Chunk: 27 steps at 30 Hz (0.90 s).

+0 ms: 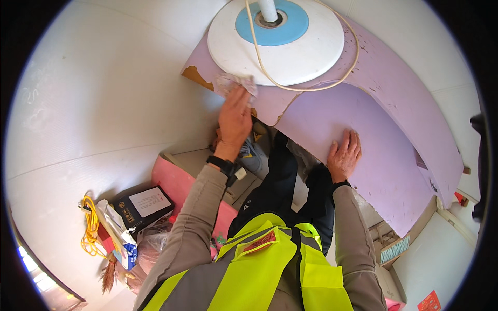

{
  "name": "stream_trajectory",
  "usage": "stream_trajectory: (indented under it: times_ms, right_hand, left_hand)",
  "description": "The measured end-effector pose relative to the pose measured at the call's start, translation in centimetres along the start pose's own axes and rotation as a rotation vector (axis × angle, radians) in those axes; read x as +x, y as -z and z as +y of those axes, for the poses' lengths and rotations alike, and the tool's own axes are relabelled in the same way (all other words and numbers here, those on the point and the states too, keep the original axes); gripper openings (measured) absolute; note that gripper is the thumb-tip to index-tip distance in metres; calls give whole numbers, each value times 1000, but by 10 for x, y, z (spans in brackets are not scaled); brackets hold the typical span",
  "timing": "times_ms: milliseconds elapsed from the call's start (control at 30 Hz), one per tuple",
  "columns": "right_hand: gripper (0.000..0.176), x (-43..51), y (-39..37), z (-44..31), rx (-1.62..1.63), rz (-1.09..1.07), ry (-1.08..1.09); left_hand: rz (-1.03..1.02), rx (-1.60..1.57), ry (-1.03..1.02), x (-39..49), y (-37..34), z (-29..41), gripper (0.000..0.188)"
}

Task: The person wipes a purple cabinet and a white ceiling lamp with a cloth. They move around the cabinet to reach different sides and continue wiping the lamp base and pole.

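Observation:
My left hand (235, 120) presses a crumpled pale cloth (237, 83) onto the purple painted tabletop (268, 103), close to its chipped left edge. Just beyond the cloth stands a round white base (288, 64) with a blue ring (243, 23) and a white pole (267, 9), probably a pedestal fan's. My right hand (345, 153) rests palm down on the lower purple panel (373, 155), holding nothing, its fingers slightly apart. Both wrists wear black bands. The cloth looks blurred, and part of it is hidden under my left fingers.
A cream cable (352, 70) loops over the base and tabletop. At lower left are a black box (142, 206), a coiled yellow cord (90, 229) and plastic bags (151, 245) beside a pink panel (171, 175). White walls (97, 97) stand close on the left. Grey hoses (253, 155) lie below the table.

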State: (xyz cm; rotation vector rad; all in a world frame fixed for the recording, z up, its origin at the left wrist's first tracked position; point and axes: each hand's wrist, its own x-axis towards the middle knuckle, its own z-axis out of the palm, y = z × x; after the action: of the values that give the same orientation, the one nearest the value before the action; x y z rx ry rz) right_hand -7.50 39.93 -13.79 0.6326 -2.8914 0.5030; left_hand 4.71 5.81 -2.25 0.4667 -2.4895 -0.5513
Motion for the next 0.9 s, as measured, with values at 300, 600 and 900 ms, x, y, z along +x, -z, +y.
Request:
stream_trajectory:
  times_ms: [300, 600, 900]
  right_hand:
    - [62, 0, 0, 0, 16, 51, 1]
    - [62, 1, 0, -2, -3, 68, -6]
    - [62, 1, 4, -2, 23, 25, -29]
  left_hand:
    - [-71, -21, -132, -7, -11, 56, 49]
    - [-164, -163, -288, 29, -34, 73, 48]
    - [-209, -114, -324, 35, -37, 80, 47]
